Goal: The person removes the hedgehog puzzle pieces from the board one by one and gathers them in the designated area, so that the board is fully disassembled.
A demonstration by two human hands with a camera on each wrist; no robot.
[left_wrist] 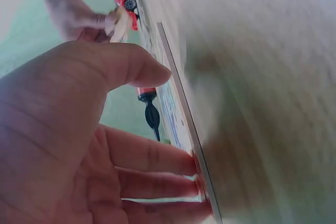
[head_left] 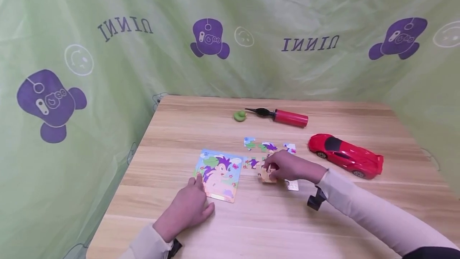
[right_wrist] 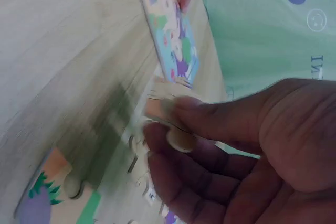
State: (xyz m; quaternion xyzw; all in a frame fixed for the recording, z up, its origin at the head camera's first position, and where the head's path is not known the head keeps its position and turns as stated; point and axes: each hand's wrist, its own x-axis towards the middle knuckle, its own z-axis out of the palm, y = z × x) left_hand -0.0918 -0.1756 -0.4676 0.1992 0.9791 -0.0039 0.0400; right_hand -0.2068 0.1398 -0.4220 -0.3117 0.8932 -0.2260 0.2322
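Note:
On the wooden table lies a square puzzle board with a purple-haired hedgehog picture. My left hand rests its extended fingers on the board's left side; in the left wrist view the fingertips touch it near the edge. To the right, my right hand pinches a puzzle piece between thumb and fingers, held a little above the table. Loose puzzle pieces lie in rows beyond and around that hand, partly hidden by it. Another piece, with green and purple print, shows in the right wrist view.
A red toy car stands right of the pieces. Toward the back lie a red and black hand pump and a small green rubber duck. A green printed curtain hangs behind the table.

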